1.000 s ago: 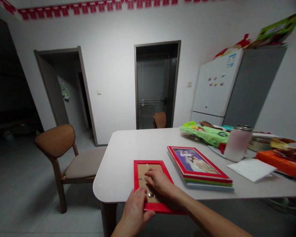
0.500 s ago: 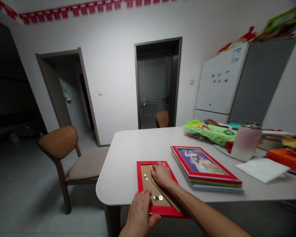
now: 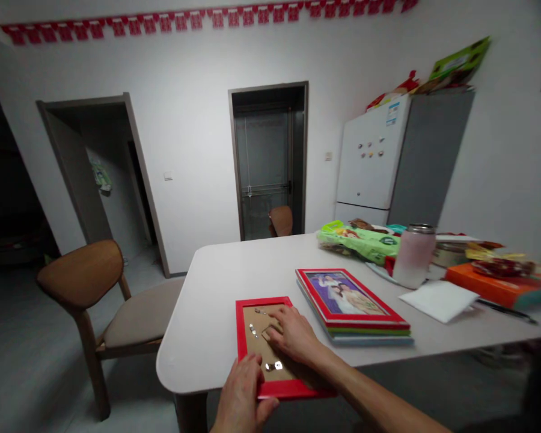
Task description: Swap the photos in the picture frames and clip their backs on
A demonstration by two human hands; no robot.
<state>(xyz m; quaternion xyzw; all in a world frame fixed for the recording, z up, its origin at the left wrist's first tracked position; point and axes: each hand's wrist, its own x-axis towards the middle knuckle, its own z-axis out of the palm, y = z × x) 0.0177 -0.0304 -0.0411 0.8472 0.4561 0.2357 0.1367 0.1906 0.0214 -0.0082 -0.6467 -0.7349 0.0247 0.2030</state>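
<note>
A red picture frame lies face down at the table's near edge, its brown backing board showing, with small metal clips on it. My left hand is closed on the frame's lower left corner, thumb along the bottom edge. Over the upper right of the backing lies my right hand, fingers bent and apart; its index fingertip touches a metal clip near the top rail. The frame's right side is partly hidden beneath the right hand and forearm.
To the right stands a stack of picture frames, a photo on top. Beyond it are a green packet, a pink-and-white bottle, white paper, a pen and an orange box. A chair stands left of the white table.
The camera view has turned to the right, revealing the pen. My right index finger has stretched out toward the top clip, and the fingers have spread. My left hand stays on the frame corner.
</note>
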